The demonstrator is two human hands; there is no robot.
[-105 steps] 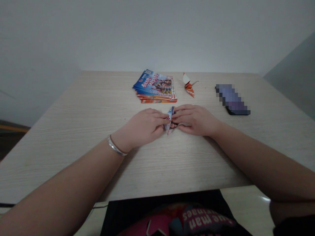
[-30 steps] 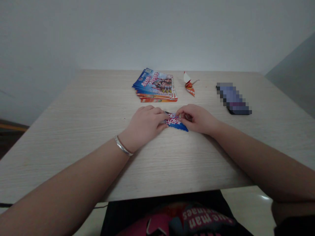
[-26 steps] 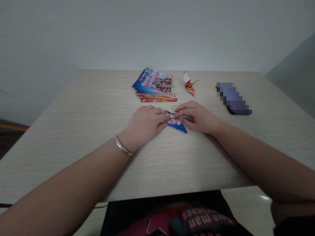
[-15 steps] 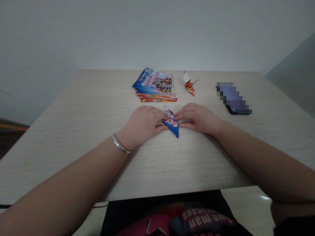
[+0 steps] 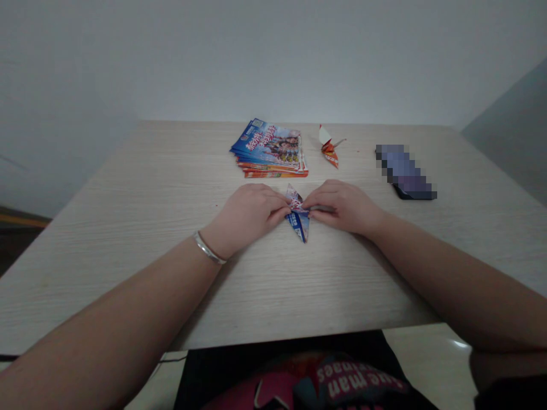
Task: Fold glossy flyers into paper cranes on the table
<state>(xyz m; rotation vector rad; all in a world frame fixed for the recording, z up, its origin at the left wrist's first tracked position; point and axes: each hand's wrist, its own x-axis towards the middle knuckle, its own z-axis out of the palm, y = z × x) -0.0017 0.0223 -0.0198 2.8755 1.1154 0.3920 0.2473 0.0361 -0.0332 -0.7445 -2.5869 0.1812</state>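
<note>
A small folded piece of printed paper (image 5: 299,219), blue with red and white, lies on the light wooden table (image 5: 149,188) with its narrow tip pointing toward me. My left hand (image 5: 250,213) pinches its left side with curled fingers; a silver bracelet sits on that wrist. My right hand (image 5: 342,206) pinches the right side, fingers pressed together. The two sets of fingertips almost meet over the paper's upper part, which they partly hide.
A fanned stack of printed leaflets (image 5: 269,149) lies beyond my hands. A finished red and white paper crane (image 5: 328,147) stands to its right. A dark phone (image 5: 405,172) lies farther right. The table's near edge runs just above my lap.
The folded paper turned from lying sideways, tip to the right, to pointing toward me, and it looks narrower. Both hands stayed close together on it.
</note>
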